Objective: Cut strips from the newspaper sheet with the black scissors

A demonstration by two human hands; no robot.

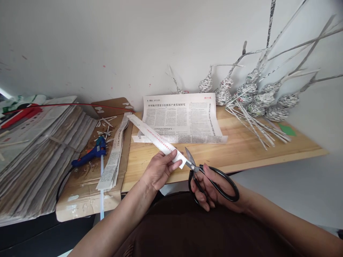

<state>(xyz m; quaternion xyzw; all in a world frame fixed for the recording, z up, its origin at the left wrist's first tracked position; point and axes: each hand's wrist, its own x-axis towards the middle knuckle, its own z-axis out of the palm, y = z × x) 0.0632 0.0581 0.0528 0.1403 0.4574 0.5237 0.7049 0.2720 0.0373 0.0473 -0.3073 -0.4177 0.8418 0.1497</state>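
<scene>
Between the thumb and fingers of my left hand (162,169) is the near end of a long newspaper strip (152,135) with red print. Its far end reaches up and left, over the edge of a newspaper sheet (179,114). Black-handled scissors (193,166) are in my right hand (210,185), with fingers through the handle loops. Their blades are spread apart right beside the strip's near end; whether they touch the paper I cannot tell. More cut newspaper strips (114,164) lie in a stack to the left.
A blue glue gun (91,153) rests on brown cardboard (80,192), near white paper scraps (105,130). Far left is a tall newspaper stack (40,157). Several woven paper pieces (249,92) and thin paper rods (257,126) occupy the wooden table's (300,150) back right, by the wall.
</scene>
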